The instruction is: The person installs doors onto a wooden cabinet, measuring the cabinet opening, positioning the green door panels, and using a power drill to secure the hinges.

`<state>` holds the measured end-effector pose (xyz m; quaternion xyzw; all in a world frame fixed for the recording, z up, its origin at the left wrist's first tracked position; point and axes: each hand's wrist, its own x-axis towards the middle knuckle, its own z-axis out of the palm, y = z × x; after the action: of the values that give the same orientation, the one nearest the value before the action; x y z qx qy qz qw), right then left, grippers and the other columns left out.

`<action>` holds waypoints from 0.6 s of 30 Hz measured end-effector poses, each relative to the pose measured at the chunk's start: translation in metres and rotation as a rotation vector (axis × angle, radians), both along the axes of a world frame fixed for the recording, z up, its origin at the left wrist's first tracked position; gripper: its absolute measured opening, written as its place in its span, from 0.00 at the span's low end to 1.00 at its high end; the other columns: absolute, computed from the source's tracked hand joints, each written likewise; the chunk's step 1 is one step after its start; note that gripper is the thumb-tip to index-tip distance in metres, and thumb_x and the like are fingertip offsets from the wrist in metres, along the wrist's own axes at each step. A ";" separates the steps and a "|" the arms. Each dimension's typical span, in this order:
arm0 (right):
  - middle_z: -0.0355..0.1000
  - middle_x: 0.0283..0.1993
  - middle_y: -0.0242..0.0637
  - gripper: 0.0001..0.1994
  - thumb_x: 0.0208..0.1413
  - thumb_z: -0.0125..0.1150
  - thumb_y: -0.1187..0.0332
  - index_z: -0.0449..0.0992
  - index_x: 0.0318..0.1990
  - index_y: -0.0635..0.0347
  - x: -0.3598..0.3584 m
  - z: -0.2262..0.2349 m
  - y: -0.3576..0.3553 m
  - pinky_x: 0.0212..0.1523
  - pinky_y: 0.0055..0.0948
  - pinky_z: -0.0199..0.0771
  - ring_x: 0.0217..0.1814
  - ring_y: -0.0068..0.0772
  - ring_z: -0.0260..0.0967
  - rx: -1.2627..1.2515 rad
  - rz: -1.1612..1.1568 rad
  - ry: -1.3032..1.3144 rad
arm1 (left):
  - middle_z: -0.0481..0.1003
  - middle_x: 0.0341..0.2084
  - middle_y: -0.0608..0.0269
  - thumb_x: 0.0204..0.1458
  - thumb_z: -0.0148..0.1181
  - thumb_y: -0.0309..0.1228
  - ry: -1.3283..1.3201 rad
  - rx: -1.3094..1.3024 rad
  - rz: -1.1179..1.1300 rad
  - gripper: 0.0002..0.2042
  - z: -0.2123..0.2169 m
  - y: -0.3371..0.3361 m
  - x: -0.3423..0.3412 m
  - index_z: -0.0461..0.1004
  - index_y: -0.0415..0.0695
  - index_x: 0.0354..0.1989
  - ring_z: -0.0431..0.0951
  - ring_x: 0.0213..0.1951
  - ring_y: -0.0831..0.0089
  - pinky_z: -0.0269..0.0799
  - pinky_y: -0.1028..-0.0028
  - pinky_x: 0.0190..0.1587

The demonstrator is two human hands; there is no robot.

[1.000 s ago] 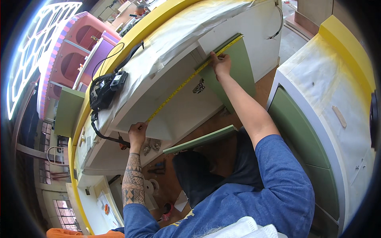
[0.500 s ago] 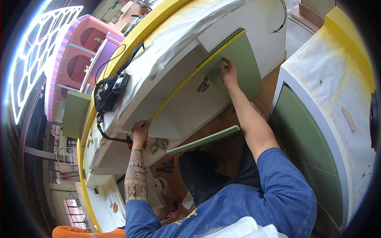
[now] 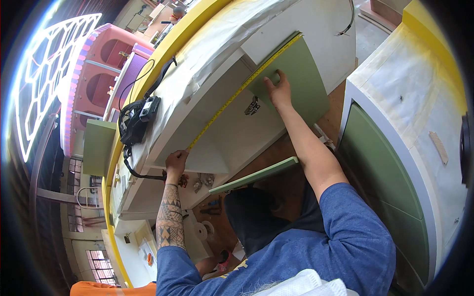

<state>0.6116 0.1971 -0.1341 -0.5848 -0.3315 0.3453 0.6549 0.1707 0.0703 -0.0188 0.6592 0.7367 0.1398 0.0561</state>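
Observation:
A yellow tape measure (image 3: 228, 103) is stretched along the upper front of a white cabinet (image 3: 165, 143), from its open bay up along the edge of a light green door (image 3: 306, 81). My left hand (image 3: 176, 163) is closed on the tape's lower end. Close to the face of the green door is my right hand (image 3: 279, 92), thumb and forefinger apart and holding nothing; whether it touches the door I cannot tell. A metal hinge (image 3: 252, 106) shows at that door's inner edge. A second green door (image 3: 254, 175), seen edge-on, stands in front of my knees.
A black strapped headset-like device (image 3: 139, 118) lies on the paper-covered cabinet top (image 3: 207, 44). On the right stands another white cabinet with green doors (image 3: 382, 163). Pliers-like tools (image 3: 212, 206) and a white roll (image 3: 202, 230) lie low down, left of my legs.
My right hand has shifted slightly left along the green door, and its thumb and forefinger have spread. My left hand stays at the tape's lower end. The view has tilted slightly.

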 end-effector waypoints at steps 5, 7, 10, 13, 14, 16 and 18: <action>0.67 0.66 0.66 0.38 0.62 0.71 0.55 0.64 0.73 0.64 0.000 0.001 0.003 0.69 0.48 0.69 0.69 0.63 0.68 0.008 -0.019 -0.007 | 0.80 0.23 0.52 0.62 0.65 0.47 0.035 -0.039 -0.003 0.20 0.001 0.003 0.000 0.85 0.39 0.39 0.81 0.29 0.59 0.73 0.63 0.37; 0.67 0.66 0.66 0.38 0.62 0.71 0.55 0.64 0.73 0.64 -0.001 0.007 0.001 0.69 0.48 0.69 0.69 0.63 0.68 -0.005 -0.005 0.004 | 0.79 0.23 0.52 0.62 0.65 0.48 0.035 -0.023 -0.009 0.20 0.003 0.001 -0.005 0.85 0.39 0.39 0.80 0.28 0.59 0.73 0.63 0.36; 0.67 0.66 0.65 0.38 0.62 0.71 0.55 0.64 0.73 0.64 0.001 0.009 -0.001 0.69 0.48 0.69 0.68 0.62 0.68 -0.018 0.005 0.022 | 0.79 0.23 0.54 0.62 0.65 0.49 0.028 -0.050 0.001 0.21 0.006 0.002 -0.002 0.85 0.39 0.39 0.80 0.28 0.61 0.73 0.63 0.37; 0.67 0.66 0.65 0.37 0.62 0.71 0.55 0.64 0.73 0.64 0.003 0.011 -0.001 0.70 0.48 0.69 0.69 0.62 0.68 -0.020 0.019 0.053 | 0.78 0.21 0.59 0.62 0.66 0.48 0.009 -0.081 0.008 0.21 0.008 0.000 -0.001 0.86 0.38 0.38 0.77 0.27 0.69 0.71 0.66 0.34; 0.67 0.66 0.65 0.37 0.62 0.71 0.55 0.64 0.73 0.64 0.003 0.011 -0.001 0.70 0.48 0.69 0.69 0.62 0.68 -0.027 0.026 0.070 | 0.76 0.19 0.64 0.62 0.66 0.47 -0.010 -0.074 -0.009 0.20 0.009 0.000 0.000 0.86 0.38 0.38 0.74 0.25 0.76 0.69 0.70 0.31; 0.67 0.66 0.65 0.37 0.62 0.71 0.55 0.64 0.72 0.64 0.003 0.011 0.000 0.70 0.48 0.69 0.69 0.62 0.67 -0.018 0.020 0.080 | 0.78 0.21 0.60 0.61 0.66 0.49 -0.002 -0.105 0.008 0.22 0.011 0.001 0.000 0.86 0.38 0.39 0.77 0.27 0.71 0.72 0.68 0.34; 0.67 0.66 0.65 0.37 0.62 0.71 0.55 0.64 0.72 0.64 0.002 0.011 0.001 0.70 0.48 0.68 0.70 0.62 0.67 -0.009 0.013 0.092 | 0.80 0.23 0.57 0.61 0.65 0.51 0.008 -0.135 0.026 0.23 0.013 0.001 -0.002 0.86 0.39 0.40 0.80 0.29 0.66 0.74 0.65 0.37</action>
<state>0.6134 0.1980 -0.1234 -0.5691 -0.3034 0.3777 0.6644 0.1690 0.0715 -0.0056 0.6449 0.7531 0.0879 0.0960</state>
